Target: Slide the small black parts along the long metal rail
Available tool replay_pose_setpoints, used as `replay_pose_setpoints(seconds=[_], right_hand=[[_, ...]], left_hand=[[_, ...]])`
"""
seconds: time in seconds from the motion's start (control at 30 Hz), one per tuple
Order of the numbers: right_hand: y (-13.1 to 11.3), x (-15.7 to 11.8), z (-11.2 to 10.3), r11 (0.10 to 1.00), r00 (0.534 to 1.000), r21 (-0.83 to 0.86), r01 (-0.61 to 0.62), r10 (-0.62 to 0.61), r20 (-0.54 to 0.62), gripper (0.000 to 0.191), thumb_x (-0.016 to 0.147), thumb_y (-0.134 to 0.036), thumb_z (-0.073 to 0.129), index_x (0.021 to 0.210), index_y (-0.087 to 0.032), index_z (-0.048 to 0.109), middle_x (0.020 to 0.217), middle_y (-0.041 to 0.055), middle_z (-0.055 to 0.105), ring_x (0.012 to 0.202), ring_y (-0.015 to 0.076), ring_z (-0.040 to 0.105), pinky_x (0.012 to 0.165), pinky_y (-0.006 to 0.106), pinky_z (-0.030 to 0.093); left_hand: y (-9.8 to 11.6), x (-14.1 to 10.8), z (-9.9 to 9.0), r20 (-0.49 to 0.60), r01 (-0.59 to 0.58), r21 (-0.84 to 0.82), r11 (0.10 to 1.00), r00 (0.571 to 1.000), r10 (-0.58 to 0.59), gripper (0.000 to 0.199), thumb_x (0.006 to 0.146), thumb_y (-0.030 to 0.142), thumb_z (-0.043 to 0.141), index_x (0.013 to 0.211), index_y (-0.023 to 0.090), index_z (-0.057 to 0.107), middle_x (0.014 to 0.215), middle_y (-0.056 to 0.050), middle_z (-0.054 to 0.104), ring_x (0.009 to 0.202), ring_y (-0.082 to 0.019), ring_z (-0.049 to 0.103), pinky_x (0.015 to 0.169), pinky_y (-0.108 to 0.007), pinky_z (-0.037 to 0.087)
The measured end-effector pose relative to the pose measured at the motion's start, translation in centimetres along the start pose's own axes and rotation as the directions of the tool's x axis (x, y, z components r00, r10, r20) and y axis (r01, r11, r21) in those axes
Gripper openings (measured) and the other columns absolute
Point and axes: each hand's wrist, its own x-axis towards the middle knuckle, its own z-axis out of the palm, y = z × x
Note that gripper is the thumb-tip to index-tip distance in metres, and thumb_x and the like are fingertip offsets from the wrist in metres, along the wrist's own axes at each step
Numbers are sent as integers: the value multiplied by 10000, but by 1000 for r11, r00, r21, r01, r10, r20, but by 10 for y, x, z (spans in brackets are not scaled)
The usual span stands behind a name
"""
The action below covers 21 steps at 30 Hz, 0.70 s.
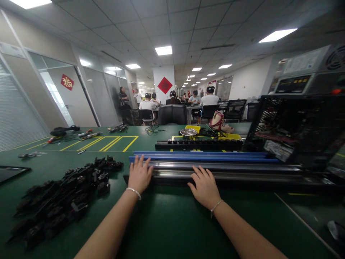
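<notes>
Green table (167, 223) lies under long metal rails (172, 174) set crosswise before me; my left hand (139, 175) and right hand (205, 187) rest spread over them, clamping nothing. Steadying, I judge; shifting them calls for a curled grip.

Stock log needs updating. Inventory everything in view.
Table: one, green, foreground
Small parts: many, black, left
Blue rails: count unclear, blue, centre
Metal rails: apparently two, silver, centre
Studded strip: one, black, behind rails
Dish: one, silver, back
Trays: two, yellow, near dish
Tools, cables: several, mixed, back
Panel: one, black, left
Bag-like object: one, pinkish, back
Computer case: one, black, right
Boxes: apparently two, grey, atop case
Chairs: several, black, background
People: several, varied clothing, background
Signs: several, red, background
Lights: several, white, ceiling
Left hand, right hand: two, bare, on rails
</notes>
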Motion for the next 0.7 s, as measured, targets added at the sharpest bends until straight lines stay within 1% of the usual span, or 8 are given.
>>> replay_pose_setpoints(seconds=[0.07,0.13,0.2,0.27,0.37,0.5,0.6,0.7], right_hand=[[3,1,-1,999,1000,32,-5,6,-14,246,824,-382,470,942,-212,603,1260,66,541,1210,262,414,1011,444,266],[13,3,-5,998,998,47,-34,37,-50,258,843,-373,431,961,-210,593,1221,61,570,1176,237,451,1001,429,287],[33,7,-11,995,987,22,-102,104,-125,260,850,-343,402,964,-199,587,1200,71,582,1166,232,457,996,434,290],[63,8,-20,973,950,-25,-228,217,-223,282,846,-325,386,991,-180,580,1202,95,573,1169,247,449,986,451,294],[115,4,-36,875,842,-77,-479,432,-324,362,813,-324,390,1072,-135,558,1235,156,527,1170,289,428,937,458,328],[172,-14,-51,670,652,-108,-734,653,-385,516,768,-380,415,1187,-92,501,1287,214,438,1185,339,370,896,467,320],[210,-29,-61,568,581,-165,-806,705,-408,579,782,-427,365,1255,-104,451,1342,203,361,1230,349,277,898,484,259],[259,-48,-72,471,511,-204,-858,750,-420,626,779,-470,334,1284,-113,432,1351,208,324,1252,359,200,888,507,194]], left_hand=[[38,-9,6,24,-120,-87,989,992,123,454,906,417,276,1291,264,461,1441,-52,328,1349,-261,187,1044,-462,254],[64,-16,10,12,-163,-134,978,986,166,447,910,440,257,1285,303,458,1431,-27,350,1345,-252,204,1046,-476,245],[76,-19,12,-2,-158,-146,977,987,159,438,911,446,251,1270,318,469,1403,-16,395,1333,-253,238,1046,-500,231],[79,-20,13,-10,-164,-156,974,986,165,431,912,441,255,1265,319,470,1373,-13,439,1309,-250,291,1040,-500,238],[76,-19,14,-28,-181,-170,969,983,179,422,913,428,268,1265,311,469,1345,-16,473,1275,-240,349,1035,-480,253],[77,-18,16,-44,-182,-175,968,983,177,416,913,415,277,1253,294,485,1319,-26,500,1253,-243,378,1029,-477,254],[79,-18,16,-53,-186,-181,966,982,179,406,911,405,291,1248,294,491,1307,-24,512,1243,-242,389,1028,-471,253],[79,-19,16,-55,-184,-187,965,983,177,399,910,398,299,1241,297,497,1293,-21,524,1238,-240,395,1027,-466,254]])
